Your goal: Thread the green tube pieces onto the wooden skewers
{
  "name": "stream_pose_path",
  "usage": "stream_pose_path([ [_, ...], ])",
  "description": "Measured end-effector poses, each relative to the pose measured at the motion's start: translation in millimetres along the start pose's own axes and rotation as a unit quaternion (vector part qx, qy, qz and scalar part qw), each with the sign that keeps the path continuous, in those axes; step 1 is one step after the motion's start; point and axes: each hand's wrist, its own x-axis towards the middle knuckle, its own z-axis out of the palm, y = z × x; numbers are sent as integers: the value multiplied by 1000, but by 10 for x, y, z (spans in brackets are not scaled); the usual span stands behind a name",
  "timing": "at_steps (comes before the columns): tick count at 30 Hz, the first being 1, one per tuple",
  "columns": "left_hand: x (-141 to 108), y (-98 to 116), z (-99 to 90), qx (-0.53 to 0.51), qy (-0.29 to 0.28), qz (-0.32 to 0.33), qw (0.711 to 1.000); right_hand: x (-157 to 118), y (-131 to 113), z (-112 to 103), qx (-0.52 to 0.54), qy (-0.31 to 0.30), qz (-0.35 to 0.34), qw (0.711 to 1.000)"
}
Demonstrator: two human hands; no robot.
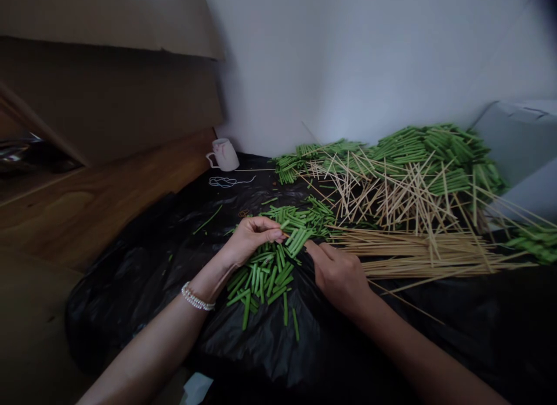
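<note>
Loose cut green stems (265, 277) lie in a heap on a black plastic sheet (270, 347). Above the heap, my left hand (255, 237) pinches a short green stem piece (285, 224) between thumb and fingertips. My right hand (337, 271) is closed at the heap's right side, by a short row of green pieces (299, 241) that appear threaded on a stick. The stick is mostly hidden, and its lower end seems to lie within my right fingers. Thin wooden sticks (418, 260) lie in a bundle to the right of my right hand.
Skewered green stems (452, 155) are piled at the back right, their bare sticks crossing toward me. A white mug (225, 155) and a tangled pale string (228, 181) are at the back left. A pale container (517, 144) stands at the far right; a wooden surface (108, 202) is left.
</note>
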Motion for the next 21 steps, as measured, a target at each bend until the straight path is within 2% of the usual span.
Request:
stream_pose_path([
  [3,-10,33,16,21,2,0,1000,-5,-3,5,-9,-1,-1,1000],
  [9,-14,51,29,21,-2,3,1000,0,-19,24,79,-48,55,994],
  [11,-14,50,31,23,-3,1,1000,3,-13,21,71,-46,47,995],
  [16,-19,60,48,15,-11,-5,1000,2,16,-5,-23,-6,-19,1000],
  [21,-17,51,52,16,-3,-5,1000,-1,9,-4,27,-36,17,999],
])
